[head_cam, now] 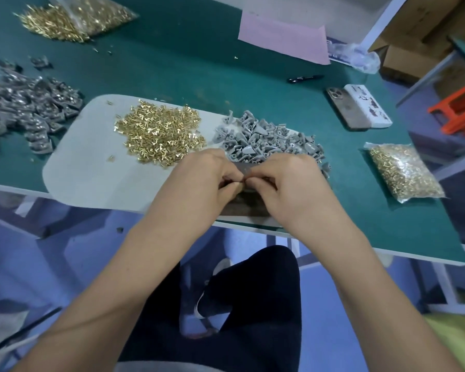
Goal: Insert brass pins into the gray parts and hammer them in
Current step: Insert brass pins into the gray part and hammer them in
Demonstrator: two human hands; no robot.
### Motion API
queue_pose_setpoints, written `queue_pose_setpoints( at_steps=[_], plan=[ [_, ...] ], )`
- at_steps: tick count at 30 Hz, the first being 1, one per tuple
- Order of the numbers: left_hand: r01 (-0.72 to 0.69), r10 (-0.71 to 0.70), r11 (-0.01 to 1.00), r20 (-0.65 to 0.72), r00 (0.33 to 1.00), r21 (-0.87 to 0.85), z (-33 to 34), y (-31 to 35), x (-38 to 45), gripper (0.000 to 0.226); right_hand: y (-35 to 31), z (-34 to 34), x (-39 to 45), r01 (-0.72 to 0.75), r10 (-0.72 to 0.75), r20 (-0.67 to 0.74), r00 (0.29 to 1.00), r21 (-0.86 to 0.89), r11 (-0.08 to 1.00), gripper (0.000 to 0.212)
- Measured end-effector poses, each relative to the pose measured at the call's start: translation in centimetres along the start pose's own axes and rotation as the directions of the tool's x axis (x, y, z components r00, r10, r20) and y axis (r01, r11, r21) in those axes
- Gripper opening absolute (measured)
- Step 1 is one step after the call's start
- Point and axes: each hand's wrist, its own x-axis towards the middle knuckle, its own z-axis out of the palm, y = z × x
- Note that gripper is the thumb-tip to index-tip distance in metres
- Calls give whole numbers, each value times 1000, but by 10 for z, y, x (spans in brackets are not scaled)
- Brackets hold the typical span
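My left hand (pixel 207 178) and my right hand (pixel 287 183) meet fingertip to fingertip at the near edge of the pale mat (pixel 86 162). Both pinch a small part between them, which the fingers mostly hide. They hover over a dark block (pixel 243 206) lying on the mat. A loose pile of brass pins (pixel 159 132) lies just beyond my left hand. Beyond my right hand sits a heap of gray parts (pixel 266 138).
The green table (pixel 185 71) also holds a heap of darker gray parts (pixel 24 103) at the left, a bag spilling brass pins (pixel 73 17) far left, another pin bag (pixel 406 173) at right, a phone (pixel 346 108), a white box (pixel 368 106) and a pink sheet (pixel 282 36).
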Motion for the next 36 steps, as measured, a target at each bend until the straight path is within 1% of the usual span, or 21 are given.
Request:
queue_pose_setpoints(
  at_steps=[3, 5, 7, 9, 13, 15, 16, 17, 19, 20, 22, 24, 25, 27, 29, 30, 32, 33, 34, 35, 36],
  plan=[
    [30, -31, 999, -11, 999, -24, 0, 2, -2, 8, 1, 5, -9, -31, 50, -139, 989, 134, 990, 10],
    [30, -30, 999, -8, 1000, -18, 0, 4, -3, 6, -1, 11, -15, -21, 49, -216, 975, 128, 992, 7],
    [31, -31, 1000, 0, 1000, -6, -1, 6, -2, 5, -4, 15, -18, 0, 27, -260, 965, 104, 995, 6],
    [39, -39, 999, 11, 999, 10, -2, 7, -2, 5, -3, 14, -17, -10, 43, -269, 962, 124, 992, 6],
    [45, -45, 999, 5, 999, 16, -2, 7, -3, 6, 0, 14, -16, -69, 115, -192, 975, 233, 970, 8],
    [50, -50, 999, 3, 999, 5, -1, 6, -3, 7, 4, 14, -25, -148, 242, -224, 944, 367, 918, 11],
    [55, -55, 998, 0, 998, 3, 0, 5, -3, 7, 8, 13, -32, -187, 320, -274, 907, 418, 889, 12],
    [61, -61, 998, -2, 998, 7, 1, 5, -2, 8, 13, 12, -41, -229, 389, -327, 861, 433, 872, 12],
    [67, -67, 998, 0, 998, 15, 6, 4, -2, 9, 25, 12, -62, -374, 500, -376, 780, 360, 854, 12],
    [67, -67, 998, -1, 998, 16, 7, 4, -1, 9, 31, 13, -71, -468, 545, -357, 759, 285, 837, 12],
    [55, -55, 998, 0, 999, 18, 9, 5, -1, 10, 41, 20, -85, -629, 641, -243, 728, 134, 766, 28],
    [40, -39, 998, -4, 999, 47, 9, 6, 0, 11, 48, 25, -94, -684, 696, -124, 707, 128, 718, 40],
    [39, -38, 996, -13, 999, 75, 9, 7, 0, 10, 51, 26, -95, -685, 702, -99, 706, 159, 711, 39],
    [48, -42, 988, -42, 998, 147, 8, 9, 0, 6, 57, 26, -97, -662, 679, -100, 727, 162, 732, 32],
    [54, -44, 978, -56, 997, 200, 7, 9, -1, 4, 58, 21, -102, -628, 648, -141, 749, 161, 761, 28],
    [55, -44, 976, -56, 997, 211, 7, 10, -1, 4, 57, 18, -103, -599, 628, -184, 756, 192, 778, 29],
    [57, -47, 974, -52, 998, 219, 6, 10, -1, 3, 52, 9, -105, -482, 573, -267, 774, 337, 809, 27],
    [52, -42, 973, -51, 998, 225, 5, 11, 0, 4, 50, 4, -104, -418, 572, -260, 778, 466, 780, 24],
    [48, -37, 971, -50, 998, 234, 5, 10, 1, 5, 45, -2, -101, -356, 571, -213, 792, 599, 717, 24],
    [47, -36, 968, -48, 998, 245, 4, 11, 1, 6, 40, -8, -98, -310, 553, -160, 818, 686, 658, 26],
    [51, -40, 964, -48, 998, 259, 4, 11, 1, 7, 35, -12, -94, -276, 505, -133, 853, 707, 651, 24]
  ],
)
